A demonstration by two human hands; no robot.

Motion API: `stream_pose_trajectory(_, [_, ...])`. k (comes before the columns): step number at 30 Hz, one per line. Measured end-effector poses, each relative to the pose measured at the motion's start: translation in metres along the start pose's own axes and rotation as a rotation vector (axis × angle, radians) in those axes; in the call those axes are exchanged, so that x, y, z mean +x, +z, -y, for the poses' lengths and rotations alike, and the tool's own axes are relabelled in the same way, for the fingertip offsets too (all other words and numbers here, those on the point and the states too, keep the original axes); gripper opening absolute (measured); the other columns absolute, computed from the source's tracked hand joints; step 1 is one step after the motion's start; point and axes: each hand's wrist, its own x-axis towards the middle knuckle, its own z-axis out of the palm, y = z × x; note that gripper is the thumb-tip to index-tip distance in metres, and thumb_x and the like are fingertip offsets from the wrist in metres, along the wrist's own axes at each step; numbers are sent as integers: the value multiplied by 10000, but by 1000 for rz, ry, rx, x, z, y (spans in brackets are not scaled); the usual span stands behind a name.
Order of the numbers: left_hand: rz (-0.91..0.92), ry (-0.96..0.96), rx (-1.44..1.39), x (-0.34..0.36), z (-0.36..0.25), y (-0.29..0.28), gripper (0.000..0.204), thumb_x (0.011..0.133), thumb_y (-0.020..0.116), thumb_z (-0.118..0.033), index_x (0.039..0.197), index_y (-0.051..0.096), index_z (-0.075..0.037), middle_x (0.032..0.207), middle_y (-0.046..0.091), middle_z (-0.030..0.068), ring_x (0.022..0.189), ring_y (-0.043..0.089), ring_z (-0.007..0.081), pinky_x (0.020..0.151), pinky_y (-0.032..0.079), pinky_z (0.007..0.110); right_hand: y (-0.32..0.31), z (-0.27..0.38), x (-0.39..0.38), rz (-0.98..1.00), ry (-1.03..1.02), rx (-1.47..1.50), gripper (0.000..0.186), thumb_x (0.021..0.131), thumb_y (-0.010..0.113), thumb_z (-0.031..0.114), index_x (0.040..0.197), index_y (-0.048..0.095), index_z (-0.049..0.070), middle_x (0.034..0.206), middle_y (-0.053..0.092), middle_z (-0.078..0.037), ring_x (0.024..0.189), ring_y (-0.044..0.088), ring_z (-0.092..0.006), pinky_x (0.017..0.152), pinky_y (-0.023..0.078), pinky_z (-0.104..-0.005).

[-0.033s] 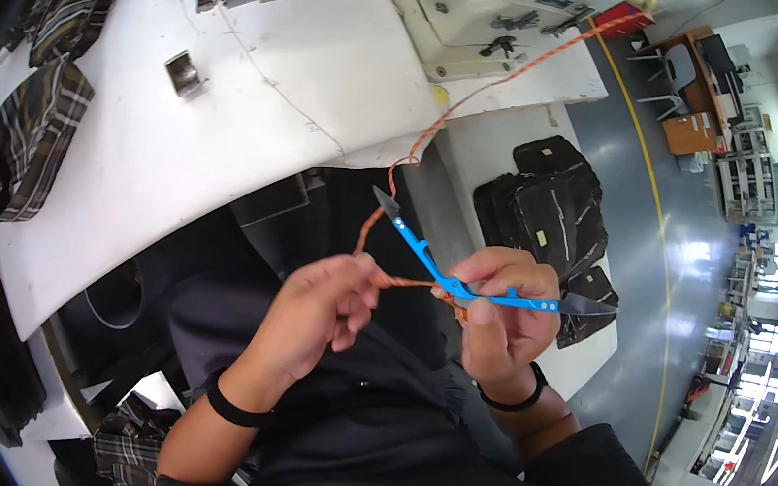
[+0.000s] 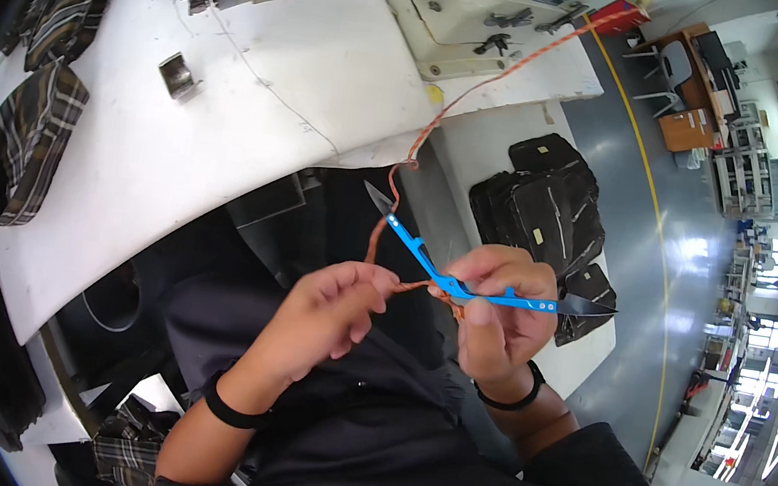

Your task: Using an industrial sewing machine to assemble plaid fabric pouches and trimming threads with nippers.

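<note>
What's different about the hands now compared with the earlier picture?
The left hand has moved slightly rightward, toward the right hand, shortening the visible stretch of orange cord between them. Nothing was visibly taken up or let go: the left hand still pinches the cord and the right hand still holds the blue snips.

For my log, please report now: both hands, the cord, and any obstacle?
Left hand pinching orange cord. Right hand holding blue snips, spread wide. No obstacle visible between hands.
</note>
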Motion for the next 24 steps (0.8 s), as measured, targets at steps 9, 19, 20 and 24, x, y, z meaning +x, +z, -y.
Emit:
stream_pose_trajectory(9, [-195, 611, 97, -28, -8, 5, 294, 1073, 601, -197, 1264, 675, 14, 1056, 652, 51, 788, 565, 59, 625, 476, 212, 29, -18, -3, 179, 74, 240, 184, 931, 645, -70, 1096, 573, -29, 1185, 592, -196, 916, 671, -166, 797, 572, -291])
stream_pose_trajectory(19, [-355, 615, 17, -26, -20, -6, 290, 1094, 571, -209, 1249, 681, 10, 890, 654, -21, 742, 546, 30, 586, 465, 200, 60, -29, -2, 7, 359, 387, 207, 1038, 594, -19, 1235, 636, -63, 1191, 690, -153, 971, 689, -172, 847, 560, -302])
stream_pose_trajectory(20, [-363, 604, 9, -25, -21, -7, 297, 1095, 569, -207, 1264, 676, 13, 889, 650, -21, 741, 544, 29, 592, 466, 201, 60, -31, 0, 90, 191, 116, 204, 1021, 611, -21, 1220, 645, -52, 1157, 696, -156, 969, 695, -207, 844, 563, -311])
stream_pose_trajectory(24, [-372, 628, 100, -21, -22, -13, 285, 1083, 586, -172, 1282, 669, 15, 867, 635, -25, 721, 536, 26, 605, 452, 199, 56, -41, 7, 211, -121, -345, 236, 937, 666, -45, 1172, 663, -21, 1114, 682, -160, 990, 688, -316, 842, 573, -374])
